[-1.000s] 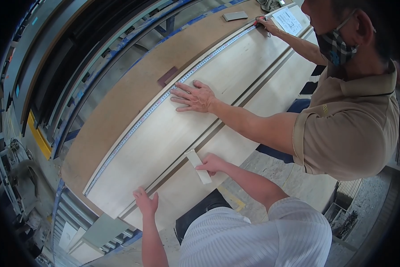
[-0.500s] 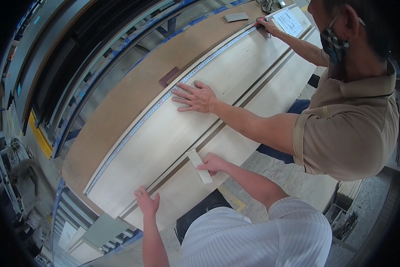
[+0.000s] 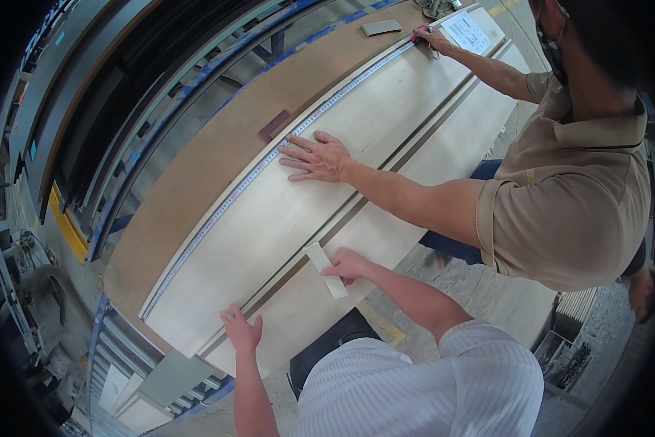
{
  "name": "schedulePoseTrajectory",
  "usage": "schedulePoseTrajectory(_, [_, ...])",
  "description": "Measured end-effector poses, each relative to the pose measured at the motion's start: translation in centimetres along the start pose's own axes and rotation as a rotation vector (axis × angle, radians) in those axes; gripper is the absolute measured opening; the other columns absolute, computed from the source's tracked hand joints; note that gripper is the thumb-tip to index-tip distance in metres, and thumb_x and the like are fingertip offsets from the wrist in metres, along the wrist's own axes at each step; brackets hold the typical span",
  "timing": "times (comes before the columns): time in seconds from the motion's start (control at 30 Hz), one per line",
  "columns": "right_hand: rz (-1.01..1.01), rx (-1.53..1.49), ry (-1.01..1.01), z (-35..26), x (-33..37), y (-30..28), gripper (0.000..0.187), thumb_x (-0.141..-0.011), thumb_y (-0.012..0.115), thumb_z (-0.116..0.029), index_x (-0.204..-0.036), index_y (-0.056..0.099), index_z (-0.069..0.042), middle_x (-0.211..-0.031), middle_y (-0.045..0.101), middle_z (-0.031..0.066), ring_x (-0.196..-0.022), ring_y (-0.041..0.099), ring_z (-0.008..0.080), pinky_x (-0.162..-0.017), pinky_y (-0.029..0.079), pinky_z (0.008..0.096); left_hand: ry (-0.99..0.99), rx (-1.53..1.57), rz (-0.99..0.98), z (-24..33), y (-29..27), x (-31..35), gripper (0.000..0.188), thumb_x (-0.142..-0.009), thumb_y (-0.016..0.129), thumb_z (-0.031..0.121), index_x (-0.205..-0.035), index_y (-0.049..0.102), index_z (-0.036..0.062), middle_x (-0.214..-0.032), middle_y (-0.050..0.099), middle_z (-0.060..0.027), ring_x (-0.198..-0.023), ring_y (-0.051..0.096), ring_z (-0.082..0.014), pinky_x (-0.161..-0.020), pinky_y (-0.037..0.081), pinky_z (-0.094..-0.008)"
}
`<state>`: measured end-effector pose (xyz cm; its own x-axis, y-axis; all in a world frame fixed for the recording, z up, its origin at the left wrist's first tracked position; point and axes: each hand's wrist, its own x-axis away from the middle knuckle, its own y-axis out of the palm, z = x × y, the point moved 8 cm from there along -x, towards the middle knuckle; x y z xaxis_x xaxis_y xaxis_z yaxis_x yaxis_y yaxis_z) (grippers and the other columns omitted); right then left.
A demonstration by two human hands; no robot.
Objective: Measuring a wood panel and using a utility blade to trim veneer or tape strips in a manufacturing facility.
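My right hand (image 3: 348, 265) grips a short pale wooden strip (image 3: 327, 272), its far end over the long slot between two light wooden panels. My left hand (image 3: 241, 329) rests at the near-left edge of the far panel (image 3: 225, 280), thumb and fingers apart, with nothing visible in it. Along that panel's far edge lies an extended tape measure (image 3: 234, 194). A co-worker's flat hand (image 3: 319, 159) presses on the panel beside the tape, while their other hand (image 3: 431, 38) holds the tape's red and black case at the far right end. Nearer to me lies the second panel (image 3: 386, 233).
Beneath the panels is a brown board (image 3: 174, 175) on a blue-framed roller conveyor (image 3: 120, 364). A dark reddish block (image 3: 273, 124) and a grey block (image 3: 381, 28) sit on the board. A paper sheet (image 3: 466, 33) lies on the far panel. Dark boards (image 3: 116, 87) are stacked at left.
The co-worker's head and upper body have shifted to the right, both hands staying on the tape and panel. My own hands and the strip look almost unmoved.
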<state>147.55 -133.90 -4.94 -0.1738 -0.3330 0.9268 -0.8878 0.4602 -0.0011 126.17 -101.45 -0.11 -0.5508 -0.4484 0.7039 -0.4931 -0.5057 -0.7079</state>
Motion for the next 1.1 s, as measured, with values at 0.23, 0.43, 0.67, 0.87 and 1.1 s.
schedulePoseTrajectory(0.23, [0.001,-0.006,-0.021,0.3,0.2,0.1,0.049,-0.091,0.075,-0.049,-0.094,0.077,0.0,-0.076,0.074,0.0119,-0.06,0.073,0.0186,-0.054,0.061,0.0329,0.02,0.037,0.027,-0.3,0.0,-0.2,0.1,-0.086,0.077,0.046,-0.157,0.027,-0.004,-0.153,0.032,-0.0435,-0.148,0.027,-0.0547,-0.116,0.035,-0.0568])
schedulePoseTrajectory(0.43, [0.031,0.05,-0.131,-0.3,0.8,0.6,0.044,-0.09,0.077,-0.044,-0.097,0.077,0.0,-0.077,0.073,0.0119,-0.062,0.073,0.0178,-0.056,0.061,0.0319,0.118,0.155,0.134,-2.4,0.4,1.2,0.089,-0.086,0.077,0.042,-0.153,0.039,-0.0027,-0.152,0.041,-0.0368,-0.145,0.036,-0.0516,-0.117,0.037,-0.053])
schedulePoseTrajectory(0.67, [0.272,0.309,-0.526,1.1,3.4,1.8,0.035,-0.09,0.076,-0.04,-0.103,0.077,-0.007,-0.092,0.076,0.0129,-0.082,0.075,0.0259,-0.073,0.059,0.0388,0.16,0.312,0.008,-2.9,3.0,7.7,0.072,-0.09,0.074,0.042,-0.144,0.054,-0.0016,-0.138,0.062,-0.0268,-0.131,0.058,-0.04,-0.111,0.046,-0.0461])
schedulePoseTrajectory(0.87, [0.373,0.359,-0.577,5.1,8.1,8.5,0.033,-0.089,0.072,-0.039,-0.102,0.075,-0.008,-0.096,0.073,0.0189,-0.091,0.071,0.0369,-0.079,0.055,0.0448,0.257,0.372,-0.076,-7.2,7.5,14.3,0.071,-0.09,0.073,0.044,-0.142,0.056,-0.0014,-0.13,0.068,-0.0257,-0.123,0.065,-0.0389,-0.105,0.051,-0.0445])
schedulePoseTrajectory(1.1, [0.599,0.309,-0.356,14.7,14.1,16.2,0.033,-0.09,0.07,-0.037,-0.097,0.074,-0.005,-0.097,0.073,0.0204,-0.092,0.07,0.0392,-0.078,0.055,0.047,0.246,0.452,0.008,-15.4,10.8,20.2,0.072,-0.089,0.074,0.044,-0.143,0.056,-0.0007,-0.13,0.068,-0.0255,-0.122,0.066,-0.0378,-0.103,0.052,-0.0444])
